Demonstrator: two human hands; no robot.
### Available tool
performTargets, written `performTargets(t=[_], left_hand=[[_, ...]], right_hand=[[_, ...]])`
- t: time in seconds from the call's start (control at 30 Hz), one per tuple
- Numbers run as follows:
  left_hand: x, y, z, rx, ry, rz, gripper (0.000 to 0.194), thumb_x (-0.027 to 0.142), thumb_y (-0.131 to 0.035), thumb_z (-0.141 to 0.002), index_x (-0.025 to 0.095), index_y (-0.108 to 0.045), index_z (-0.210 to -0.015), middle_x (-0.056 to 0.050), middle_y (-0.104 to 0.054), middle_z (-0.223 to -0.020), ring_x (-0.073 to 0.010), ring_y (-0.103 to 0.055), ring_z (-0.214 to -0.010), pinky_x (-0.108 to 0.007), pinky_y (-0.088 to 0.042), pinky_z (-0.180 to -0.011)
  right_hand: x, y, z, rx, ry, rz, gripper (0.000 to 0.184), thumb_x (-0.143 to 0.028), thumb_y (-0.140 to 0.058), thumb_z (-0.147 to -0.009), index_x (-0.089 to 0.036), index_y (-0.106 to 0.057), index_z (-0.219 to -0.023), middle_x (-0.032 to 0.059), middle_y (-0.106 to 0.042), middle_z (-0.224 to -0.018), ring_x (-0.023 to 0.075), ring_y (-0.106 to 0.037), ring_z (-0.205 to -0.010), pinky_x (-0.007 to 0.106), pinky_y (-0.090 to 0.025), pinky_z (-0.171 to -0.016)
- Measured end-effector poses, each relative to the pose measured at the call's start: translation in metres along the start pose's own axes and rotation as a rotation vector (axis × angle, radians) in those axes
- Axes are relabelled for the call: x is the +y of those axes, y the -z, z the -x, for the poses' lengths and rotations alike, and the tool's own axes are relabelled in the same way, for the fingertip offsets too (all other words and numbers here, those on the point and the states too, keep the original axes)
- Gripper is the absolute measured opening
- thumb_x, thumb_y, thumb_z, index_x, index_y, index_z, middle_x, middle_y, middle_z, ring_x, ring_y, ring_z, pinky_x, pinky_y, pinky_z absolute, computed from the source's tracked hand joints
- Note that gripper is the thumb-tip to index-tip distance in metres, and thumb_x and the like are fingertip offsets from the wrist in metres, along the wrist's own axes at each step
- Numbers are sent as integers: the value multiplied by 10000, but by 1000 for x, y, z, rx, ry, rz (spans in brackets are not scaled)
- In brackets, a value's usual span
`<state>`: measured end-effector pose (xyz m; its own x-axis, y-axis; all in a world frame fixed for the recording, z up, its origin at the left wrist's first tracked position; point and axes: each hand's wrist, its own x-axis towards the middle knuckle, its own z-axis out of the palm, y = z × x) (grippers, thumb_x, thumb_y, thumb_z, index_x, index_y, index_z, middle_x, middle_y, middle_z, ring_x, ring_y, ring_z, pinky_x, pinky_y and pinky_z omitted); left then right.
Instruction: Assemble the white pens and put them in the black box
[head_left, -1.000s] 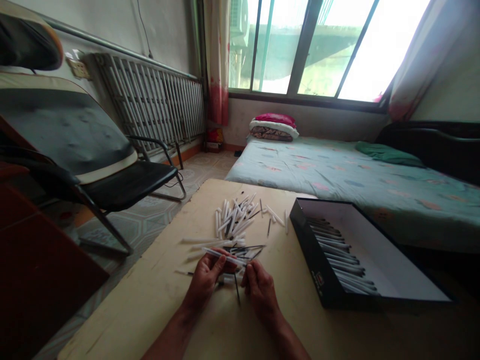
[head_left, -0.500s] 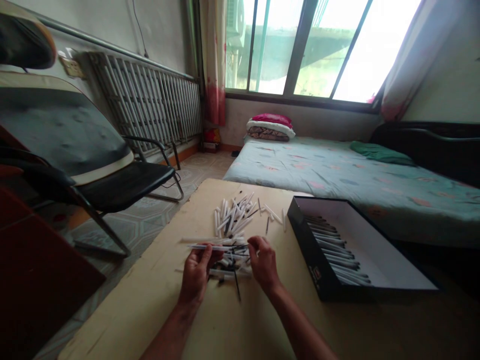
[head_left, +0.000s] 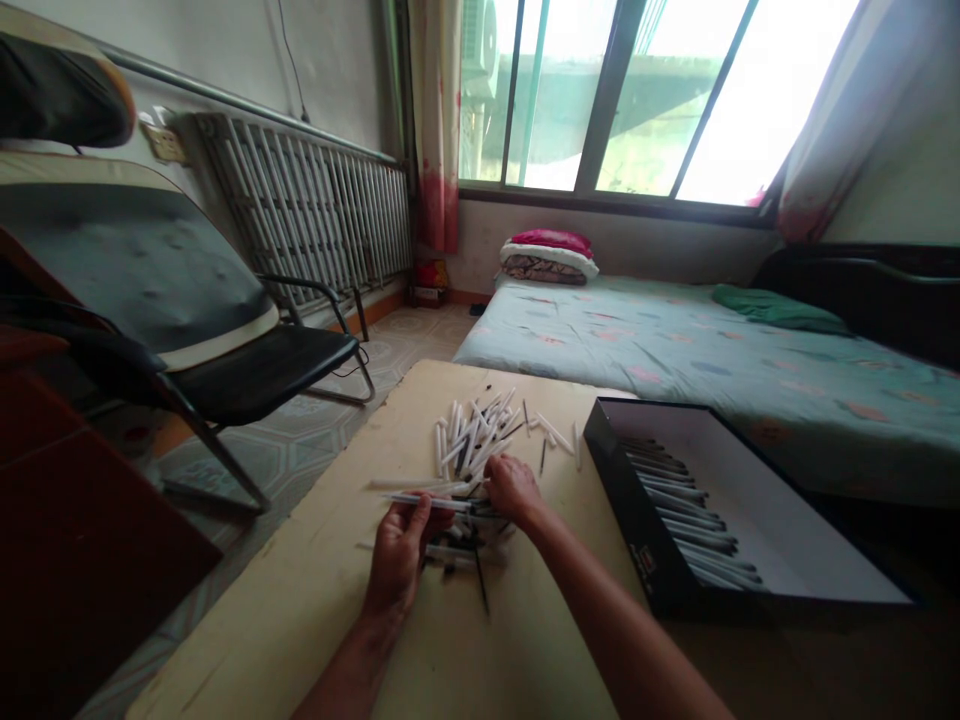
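While a big pile of white pens (head_left: 469, 445) lies on the tabletop (head_left: 330, 600), the left hand (head_left: 401, 555) grips one pen (head_left: 427, 501). The curled right hand (head_left: 514, 490) rests on the pile; what it holds is hidden. Some pens (head_left: 686, 510) already lie in rows in the black box (head_left: 637, 535) on the right.

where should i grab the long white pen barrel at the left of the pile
Pinch the long white pen barrel near its left end, coming down from the far side. That end juts past the pile over the board, while the left hand and its held barrel crowd the nearer side.
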<state>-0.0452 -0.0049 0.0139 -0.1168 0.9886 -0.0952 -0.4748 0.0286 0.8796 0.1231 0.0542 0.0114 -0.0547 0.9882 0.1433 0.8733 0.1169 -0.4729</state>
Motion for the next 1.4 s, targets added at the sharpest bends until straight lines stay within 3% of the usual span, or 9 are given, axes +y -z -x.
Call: performTargets(t=[0.17,0.3,0.37,0.47,0.6,0.7,0.93,1.4], left_hand=[[0,0,0,-6,15,-30,337,402,-715,-638,137,-578,-794,-33,-703,-705,-182,-661,-606,-302,-528,-603],[2,-1,3,-45,-29,-81,314,424,-666,-688,160,-558,-818,-30,-692,-720,-184,-654,-631,-307,-514,-624],[3,-1,6,-82,-110,-170,273,416,-628,-728,181,-554,-846,-27,-687,-741,-182,-646,-657,-303,-504,-642],[4,0,9,-152,-304,-430,208,370,-583,-776,202,-599,-899,-33,-672,-759,-177,-616,-665,-289,-478,-665],[5,2,9,-309,-591,-788,219,276,-549,-803,244,-659,-990,-65,-655,-868,-214,-582,-813,-312,-440,-757],[2,2,7,-439,-709,-1019,283,235,-518,-819,276,-641,-1071,-67,-634,-855,-226,-546,-849,-332,-423,-771],[-7,3,6,-585,-813,-1342,338,178,-457,-846,264,-608,-1136,-75,-588,-822,-214,-517,-794,-326,-410,-692],[-6,-1,9,-649,-778,-1467,325,181,-421,-867,243,-583,-1142,-68,-569,-859,-206,-505,-831,-332,-403,-715]], right_hand=[[5,7,11,59,15,-87,99,-116,-510,-761,-176,-586,-740,66,-605,-822,178,-541,-841,268,-360,-736],[7,18,42,140,-3,-230,162,-179,-374,-868,-173,-536,-872,57,-600,-869,142,-578,-786,242,-414,-689],[8,20,62,142,-42,-464,202,-255,-311,-910,-176,-495,-933,26,-598,-805,117,-586,-631,219,-427,-566],[12,19,90,150,-81,-830,240,-385,-384,-891,-176,-499,-914,-19,-553,-674,106,-542,-514,207,-407,-471],[17,17,105,174,-101,-1040,266,-404,-559,-802,-156,-551,-898,-29,-534,-614,109,-530,-546,219,-429,-522],[20,19,106,187,-129,-1131,291,-407,-611,-762,-151,-568,-892,-26,-551,-604,109,-529,-542,225,-430,-527],[23,19,108,149,-121,-1127,289,-406,-611,-771,-151,-576,-902,-24,-555,-609,107,-534,-553,225,-433,-546],[19,10,111,87,-81,-974,220,-348,-586,-800,-163,-587,-918,-19,-574,-630,109,-550,-567,207,-446,-551]])
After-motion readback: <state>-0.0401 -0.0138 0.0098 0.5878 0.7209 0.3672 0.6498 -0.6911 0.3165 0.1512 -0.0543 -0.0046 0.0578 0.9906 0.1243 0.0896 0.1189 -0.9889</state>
